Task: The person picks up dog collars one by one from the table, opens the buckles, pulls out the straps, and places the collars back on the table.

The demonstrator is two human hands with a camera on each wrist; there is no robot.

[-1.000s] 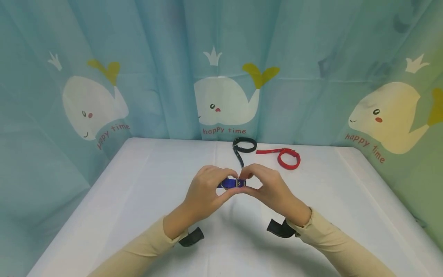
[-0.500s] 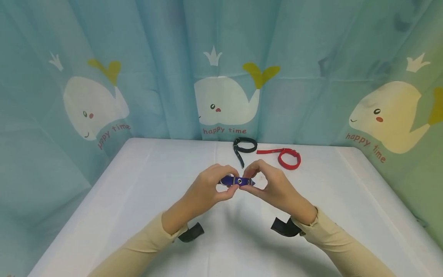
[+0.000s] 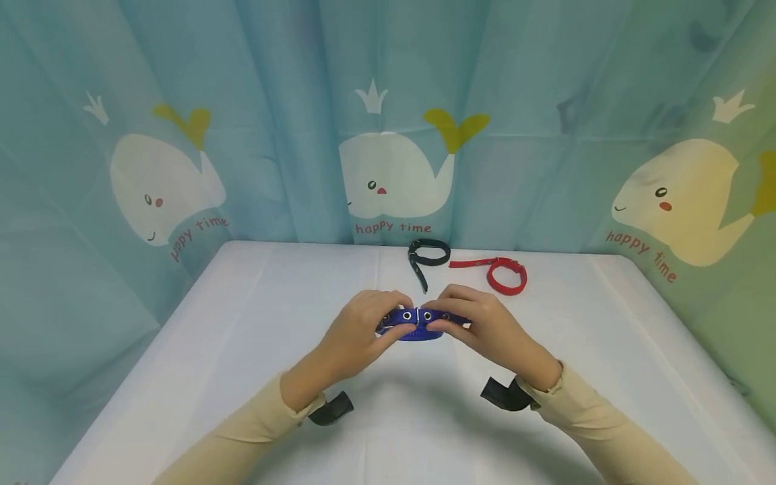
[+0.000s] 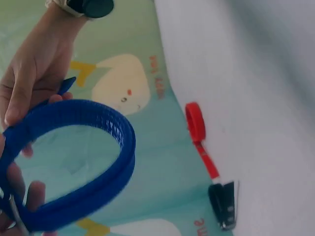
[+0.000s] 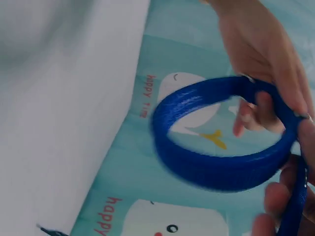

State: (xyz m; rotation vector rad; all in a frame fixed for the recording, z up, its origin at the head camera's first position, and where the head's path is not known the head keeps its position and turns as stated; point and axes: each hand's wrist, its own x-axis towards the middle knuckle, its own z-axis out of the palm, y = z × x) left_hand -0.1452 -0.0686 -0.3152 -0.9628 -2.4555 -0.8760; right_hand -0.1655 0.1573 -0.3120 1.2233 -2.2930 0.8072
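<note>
A blue pet collar [image 3: 419, 334] with metal eyelets is held up above the table between both hands. Its band is closed into a loop, seen wide in the left wrist view as a blue ring [image 4: 88, 204]. My left hand [image 3: 358, 333] pinches the band left of a thin metal loop, thumb in front and fingers behind. On the other side my right hand [image 3: 485, 330] pinches the strap, whose free end sticks out past the fingers to the right. In the right wrist view the strap tail [image 5: 294, 206] hangs down by the fingers.
Behind the hands, on the white table [image 3: 273, 303], lie a black collar [image 3: 432, 253] and a red collar [image 3: 506, 277], both buckled into loops with tails out. A curtain [image 3: 285, 135] with whale prints hangs along the table's back and sides.
The right hand has moved slightly right, drawing more of the strap out through the metal fittings. The collar has turned so its lower loop shows. The black and red collars stay put.
</note>
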